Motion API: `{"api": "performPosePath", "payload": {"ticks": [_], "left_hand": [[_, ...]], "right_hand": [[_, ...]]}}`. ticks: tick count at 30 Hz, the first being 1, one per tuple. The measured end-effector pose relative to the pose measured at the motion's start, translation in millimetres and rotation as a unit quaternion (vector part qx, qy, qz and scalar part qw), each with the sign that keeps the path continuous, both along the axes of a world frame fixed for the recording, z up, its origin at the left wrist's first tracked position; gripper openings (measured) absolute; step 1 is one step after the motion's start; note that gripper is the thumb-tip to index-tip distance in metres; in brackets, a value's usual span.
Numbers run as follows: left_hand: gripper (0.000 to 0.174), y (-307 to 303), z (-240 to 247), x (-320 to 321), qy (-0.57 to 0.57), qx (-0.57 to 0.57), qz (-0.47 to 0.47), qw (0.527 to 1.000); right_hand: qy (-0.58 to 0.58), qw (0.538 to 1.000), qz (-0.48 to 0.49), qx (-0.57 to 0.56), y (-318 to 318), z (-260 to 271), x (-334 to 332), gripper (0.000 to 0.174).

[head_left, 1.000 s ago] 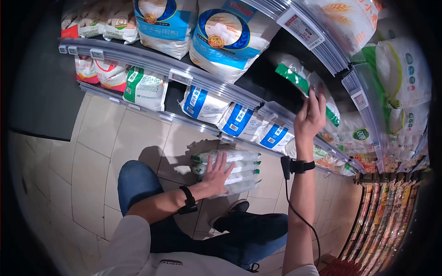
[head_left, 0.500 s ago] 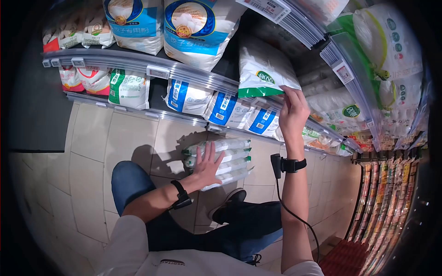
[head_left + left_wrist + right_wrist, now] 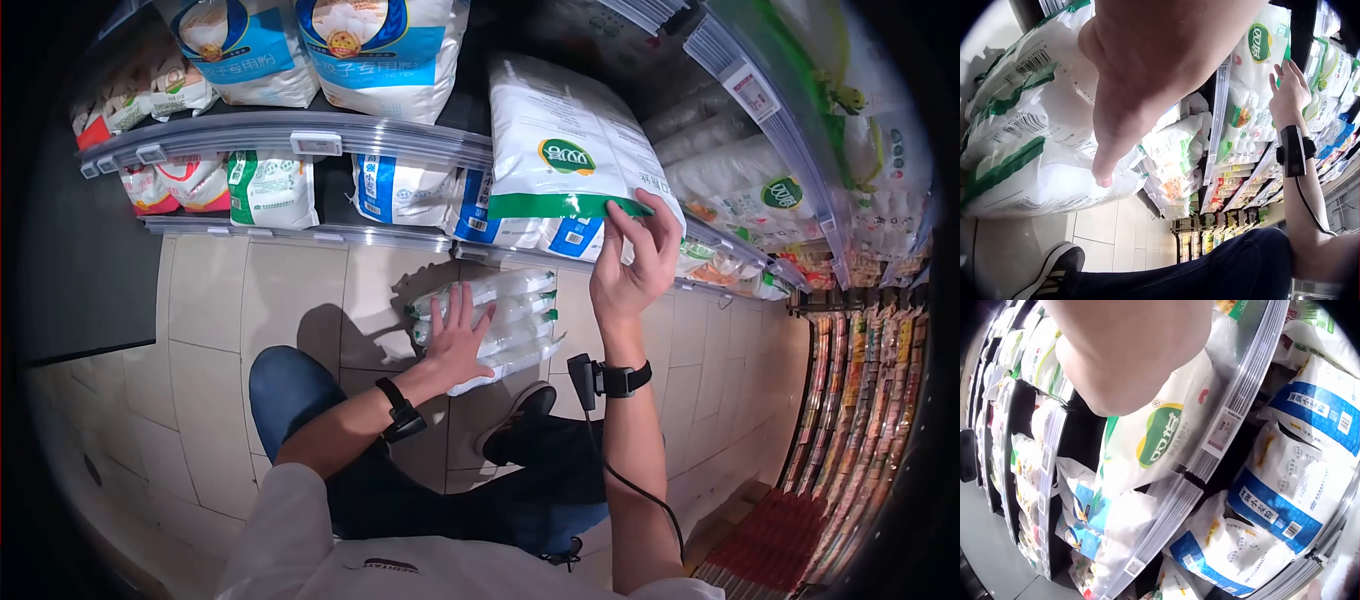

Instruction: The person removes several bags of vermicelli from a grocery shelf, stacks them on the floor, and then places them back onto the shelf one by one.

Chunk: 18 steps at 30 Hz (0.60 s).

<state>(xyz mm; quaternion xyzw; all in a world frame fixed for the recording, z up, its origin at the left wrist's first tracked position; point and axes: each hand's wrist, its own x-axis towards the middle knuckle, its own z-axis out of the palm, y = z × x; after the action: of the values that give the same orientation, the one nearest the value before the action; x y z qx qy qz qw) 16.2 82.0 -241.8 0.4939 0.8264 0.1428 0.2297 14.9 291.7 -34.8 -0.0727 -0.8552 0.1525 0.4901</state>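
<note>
In the head view, the left hand (image 3: 455, 350) rests with spread fingers on a stack of several clear-and-white bags (image 3: 520, 312) with green ends, lying on the floor. The left wrist view shows that hand (image 3: 1138, 75) over the packed bags (image 3: 1019, 119). A larger white bag (image 3: 570, 115) with a green edge and oval logo lies tilted at the shelf front. The right hand (image 3: 635, 265) pinches its green lower edge between thumb and fingers. Close up in the right wrist view, the same bag (image 3: 1169, 425) is partly covered by the right hand (image 3: 1135, 350).
Blue-and-white flour bags (image 3: 405, 190) fill the lower shelf below the shelf edge (image 3: 400, 143). Large flour sacks (image 3: 385, 70) stand above, at the left. More white bags (image 3: 745, 190) line the shelf at the right. A knee (image 3: 290, 385) and a shoe (image 3: 520, 415) are near the stack.
The bag in the right hand has come from the shelf's dark interior to its front, its logo side now in sight. The left hand has stayed on the stack. The head view has shifted.
</note>
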Motion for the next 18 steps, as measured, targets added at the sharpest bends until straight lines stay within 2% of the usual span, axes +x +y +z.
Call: {"api": "performPosePath", "payload": {"ticks": [3, 6, 10, 11, 12, 13, 14, 15, 18], "left_hand": [[0.131, -3.7, -1.0, -1.4, -0.006, 0.001, 0.002, 1.0], [0.129, -1.1, 2.7, -0.9, -0.015, -0.001, -0.001, 1.0], [0.129, -1.8, 2.2, -0.4, -0.014, 0.001, 0.001, 1.0], [0.129, -1.8, 1.9, -1.3, -0.011, 0.003, -0.002, 1.0], [0.129, -2.6, 0.9, -1.4, -0.009, 0.004, -0.004, 1.0], [0.13, -2.2, 0.7, -2.1, -0.01, 0.008, -0.003, 1.0], [0.13, -2.5, 0.4, -2.2, -0.012, 0.011, -0.002, 1.0], [0.13, -3.5, 0.6, -1.9, -0.014, 0.014, -0.002, 1.0], [0.129, -0.8, 2.7, -1.3, -0.005, 0.001, -0.001, 1.0]], "right_hand": [[-0.021, 0.999, -0.011, -0.022, -7.5, 3.7, 5.9, 0.023], [-0.053, 0.997, -0.018, -0.047, -16.8, -1.6, 14.8, 0.022], [-0.062, 0.997, -0.031, 0.034, -14.0, -4.6, 17.0, 0.019], [-0.064, 0.998, -0.025, 0.01, -18.1, -3.7, 17.8, 0.013], [-0.076, 0.985, -0.008, -0.153, -20.6, -7.3, 22.7, 0.011], [-0.083, 0.948, 0.008, -0.309, -23.2, -8.7, 28.0, 0.01], [-0.088, 0.885, 0.025, -0.457, -24.6, -10.5, 30.9, 0.009], [-0.139, 0.823, 0.056, -0.549, -23.8, -1.2, 29.9, 0.015], [-0.162, 0.621, 0.154, -0.751, -17.0, 4.3, 23.7, 0.031]]}}
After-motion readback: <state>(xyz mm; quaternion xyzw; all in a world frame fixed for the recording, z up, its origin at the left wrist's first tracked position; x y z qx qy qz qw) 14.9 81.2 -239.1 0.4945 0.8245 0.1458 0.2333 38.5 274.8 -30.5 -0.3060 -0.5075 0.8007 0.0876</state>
